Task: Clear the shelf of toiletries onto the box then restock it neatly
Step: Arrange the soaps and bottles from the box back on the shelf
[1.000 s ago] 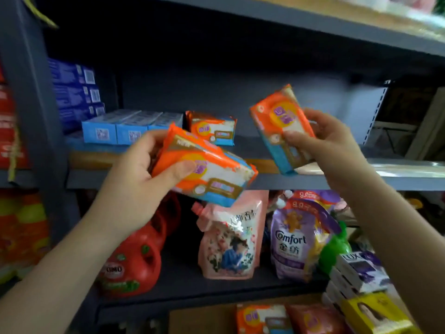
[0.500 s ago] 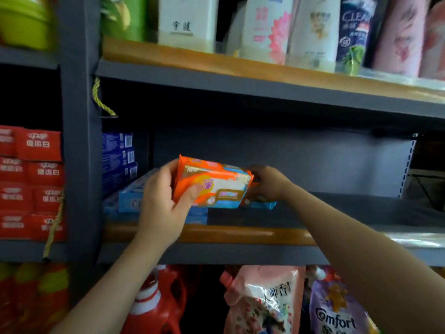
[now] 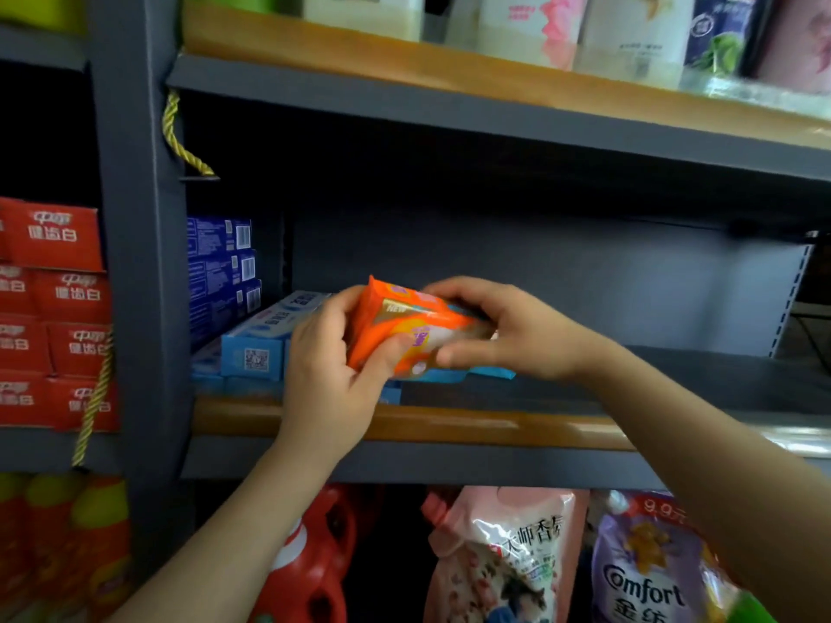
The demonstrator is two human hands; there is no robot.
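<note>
An orange soap pack [image 3: 400, 326] is held over the middle shelf [image 3: 449, 427], tilted, between both hands. My left hand [image 3: 328, 375] grips its left end with the thumb across the front. My right hand [image 3: 508, 330] grips its right end from above and behind. Under the pack lie more soap packs, of which only a blue edge [image 3: 472, 375] shows. Light blue toothpaste boxes [image 3: 256, 348] lie flat just left of my left hand, and dark blue boxes [image 3: 220, 272] are stacked behind them.
The shelf's right half [image 3: 674, 375] is bare grey metal. Bottles and pouches [image 3: 629, 33] line the shelf above. Red toothpaste boxes [image 3: 54, 308] fill the left bay past a grey upright [image 3: 135, 263]. Below stand a red jug [image 3: 310, 564] and refill pouches [image 3: 503, 555].
My right hand set its own pack down on the shelf and came over to the left hand's pack. Both hands now hold that pack, which has tipped over the others.
</note>
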